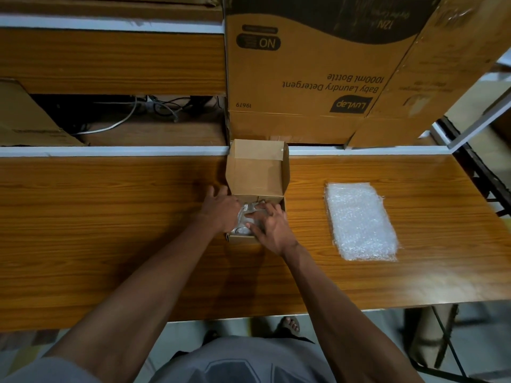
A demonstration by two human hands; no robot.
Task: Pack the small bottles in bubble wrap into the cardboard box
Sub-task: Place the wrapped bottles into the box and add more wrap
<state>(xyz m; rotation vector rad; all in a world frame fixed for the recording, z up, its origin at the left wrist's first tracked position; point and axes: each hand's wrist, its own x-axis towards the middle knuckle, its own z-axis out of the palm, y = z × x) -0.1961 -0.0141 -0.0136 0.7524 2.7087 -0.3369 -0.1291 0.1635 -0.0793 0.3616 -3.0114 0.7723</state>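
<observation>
Small cardboard box (255, 189) sits mid-table at the far edge, lid flap upright behind the opening, blocking entry from the back. Opening mostly filled: left hand (221, 208) over its left side, right hand (272, 228) across the front right, wrapped contents (247, 217) between them. Big detergent carton (312, 67) stands just behind the box, walling off that side. Stack of bubble wrap (362, 222) lies on the table (110, 217) to the right, apart from the box; bare wood strip between them. Wide bare tabletop left of the box and along the near edge.
</observation>
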